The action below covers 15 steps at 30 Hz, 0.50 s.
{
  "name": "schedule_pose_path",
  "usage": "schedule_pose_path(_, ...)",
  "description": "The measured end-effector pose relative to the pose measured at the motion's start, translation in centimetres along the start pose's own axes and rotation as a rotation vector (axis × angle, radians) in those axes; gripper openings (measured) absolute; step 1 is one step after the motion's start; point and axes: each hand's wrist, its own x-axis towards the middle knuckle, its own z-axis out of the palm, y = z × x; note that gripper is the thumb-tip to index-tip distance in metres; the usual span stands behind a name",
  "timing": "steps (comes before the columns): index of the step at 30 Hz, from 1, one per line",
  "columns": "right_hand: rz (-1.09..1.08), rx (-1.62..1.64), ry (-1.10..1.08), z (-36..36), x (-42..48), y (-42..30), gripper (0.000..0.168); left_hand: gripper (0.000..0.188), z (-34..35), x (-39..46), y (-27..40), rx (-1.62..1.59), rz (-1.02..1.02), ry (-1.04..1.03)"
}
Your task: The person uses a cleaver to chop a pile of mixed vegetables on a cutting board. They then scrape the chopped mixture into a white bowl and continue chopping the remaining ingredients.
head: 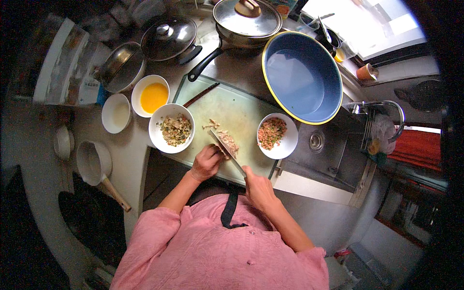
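My right hand (256,185) is closed round the handle of a kitchen knife (227,148), whose blade rests among chopped pale meat (230,142) on a glass-like cutting board (250,105). Beside the blade, my left hand (208,162) has its fingers curled at the meat; whether it grips a piece cannot be seen. A white bowl of chopped mixed filling (172,128) stands at the board's left edge. On the right edge sits a white bowl with diced pink and green food (277,136). Dark chopsticks (201,95) lie at the upper left of the board.
Left are bowls of beaten egg (154,98) and pale liquid (116,113), and a saucepan with a wooden handle (95,163). Behind stand lidded pans (247,21) (169,38). A large blue basin of water (302,78) stands by the sink (326,152) and its faucet (380,105).
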Motion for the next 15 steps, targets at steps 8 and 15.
schedule_pose_path(8,0.053,-0.051,-0.082,-0.9,-1.0,-0.8,0.038,0.025,0.0,0.3,0.1,-0.032,-0.01,-0.022)
schedule_pose_path(15,0.024,-0.054,-0.026,1.1,1.9,-1.0,0.038,0.024,-0.5,0.2,0.0,-0.022,-0.056,-0.079)
